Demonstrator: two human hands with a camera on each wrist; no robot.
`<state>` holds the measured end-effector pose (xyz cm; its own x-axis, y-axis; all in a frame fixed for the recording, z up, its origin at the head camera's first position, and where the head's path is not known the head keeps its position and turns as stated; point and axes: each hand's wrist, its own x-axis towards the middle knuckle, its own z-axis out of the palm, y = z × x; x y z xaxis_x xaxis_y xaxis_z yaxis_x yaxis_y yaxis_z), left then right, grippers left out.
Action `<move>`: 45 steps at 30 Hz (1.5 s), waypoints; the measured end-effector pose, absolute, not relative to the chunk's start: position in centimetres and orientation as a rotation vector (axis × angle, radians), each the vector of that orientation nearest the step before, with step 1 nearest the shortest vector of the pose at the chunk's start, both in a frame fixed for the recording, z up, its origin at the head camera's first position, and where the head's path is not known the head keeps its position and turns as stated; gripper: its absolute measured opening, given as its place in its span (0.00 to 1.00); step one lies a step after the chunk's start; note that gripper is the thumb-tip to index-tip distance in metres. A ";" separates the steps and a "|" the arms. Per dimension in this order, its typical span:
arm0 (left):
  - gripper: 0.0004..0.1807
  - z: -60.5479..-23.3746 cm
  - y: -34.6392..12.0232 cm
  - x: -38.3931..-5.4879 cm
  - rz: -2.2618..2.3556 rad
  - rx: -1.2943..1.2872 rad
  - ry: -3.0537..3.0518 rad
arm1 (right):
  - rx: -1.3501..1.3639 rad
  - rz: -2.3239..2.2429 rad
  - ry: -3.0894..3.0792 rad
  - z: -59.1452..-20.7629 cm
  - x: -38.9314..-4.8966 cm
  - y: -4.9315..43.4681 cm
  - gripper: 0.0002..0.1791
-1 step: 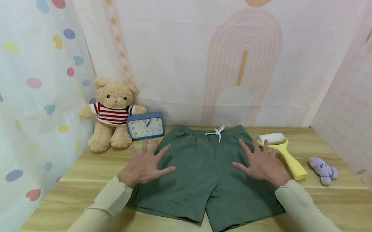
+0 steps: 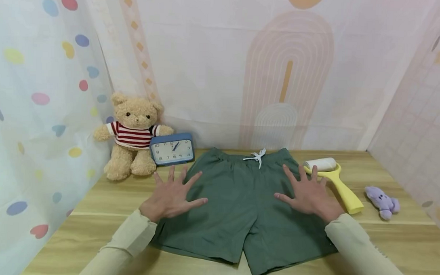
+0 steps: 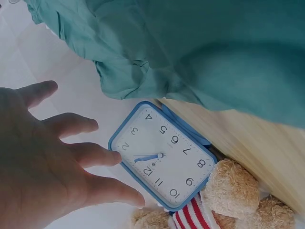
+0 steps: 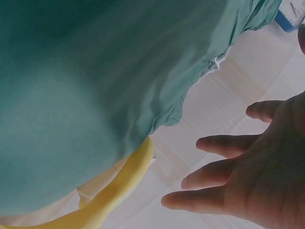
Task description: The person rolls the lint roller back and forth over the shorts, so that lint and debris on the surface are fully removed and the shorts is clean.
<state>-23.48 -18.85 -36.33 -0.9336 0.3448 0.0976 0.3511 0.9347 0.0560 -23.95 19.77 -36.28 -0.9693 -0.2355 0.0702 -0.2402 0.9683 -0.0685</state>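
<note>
Dark green shorts (image 2: 226, 206) lie spread flat on the wooden table, waistband at the back and a white drawstring (image 2: 256, 156) tied at its middle. Over their left side hovers my left hand (image 2: 172, 196), palm down with fingers spread. My right hand (image 2: 310, 195) is held the same way above the right side. Shadows fall on the cloth beneath, and neither hand grips anything. In the left wrist view, the spread fingers (image 3: 95, 155) appear apart from the shorts (image 3: 157, 52). The right wrist view likewise shows a gap between the fingers (image 4: 209, 174) and the cloth.
At the back left a teddy bear (image 2: 134, 140) in a striped shirt sits beside a blue alarm clock (image 2: 173, 150). Right of the shorts lies a yellow-handled lint roller (image 2: 343, 190), then a small purple plush toy (image 2: 381, 202). Patterned curtains (image 2: 215, 72) enclose the table (image 2: 401, 249).
</note>
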 end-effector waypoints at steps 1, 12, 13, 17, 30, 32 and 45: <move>0.46 -36.3 -18.8 -23.5 -0.104 -0.542 -3.006 | 0.370 0.122 -3.055 -36.3 -24.0 19.8 0.49; 0.42 -36.2 -21.0 -23.4 -0.310 -0.723 -3.076 | 0.346 0.201 -3.032 -35.2 -24.9 22.5 0.47; 0.41 -36.3 -21.4 -23.4 -0.353 -0.752 -3.087 | 0.338 0.211 -3.031 -35.0 -25.1 23.0 0.46; 0.41 -36.4 -22.9 -23.3 -0.476 -0.819 -3.126 | 0.271 0.291 -3.037 -34.2 -26.1 25.2 0.42; 0.50 -36.5 -23.9 -22.6 -0.661 -0.873 -3.281 | 0.015 0.631 -3.123 -34.0 -27.6 30.3 0.35; 0.52 -36.6 -24.0 -22.5 -0.650 -0.848 -3.304 | -0.024 0.693 -3.148 -34.2 -27.7 30.4 0.32; 0.51 -36.9 -24.3 -22.4 -0.608 -0.795 -3.347 | -0.095 0.919 -3.182 -34.8 -29.0 30.9 0.28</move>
